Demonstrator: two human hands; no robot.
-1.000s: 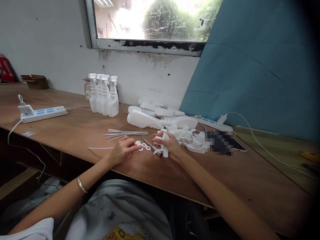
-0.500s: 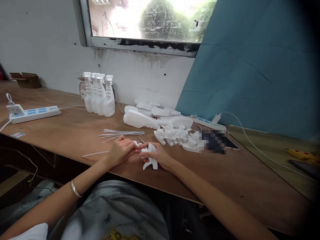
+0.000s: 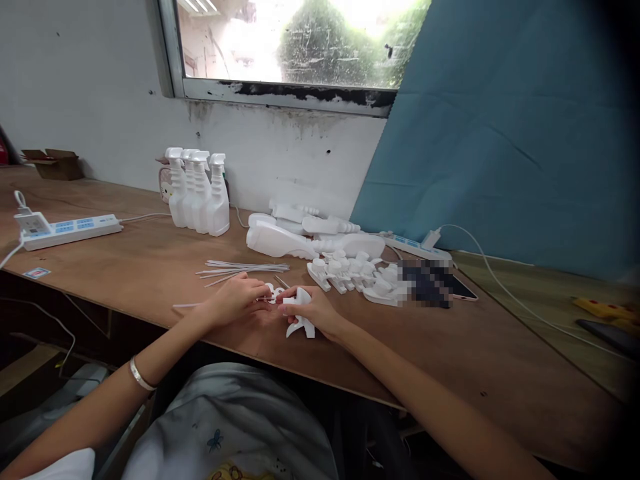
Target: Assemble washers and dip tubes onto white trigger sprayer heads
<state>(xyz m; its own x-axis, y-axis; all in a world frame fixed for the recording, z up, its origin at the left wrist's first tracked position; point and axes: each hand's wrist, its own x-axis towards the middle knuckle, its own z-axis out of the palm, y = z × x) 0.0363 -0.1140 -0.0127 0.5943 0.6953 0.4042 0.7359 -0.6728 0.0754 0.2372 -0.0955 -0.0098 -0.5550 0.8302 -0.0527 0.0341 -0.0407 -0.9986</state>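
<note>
The right hand holds a trigger-sprayer head, washers at its ten o'clock; what the left hand, at nine, holds is unclear. Precise handling seems the step, calling for steady alignment.

White sprayer parts are noted against a brown tabletop.
Plain white is recorded on the spray head, upright bottles and lying bottles; white with blue panels is shown by the power strip. Blue-teal is borne by the sheet; the grey garment is marked with a blue insect motif.
</note>
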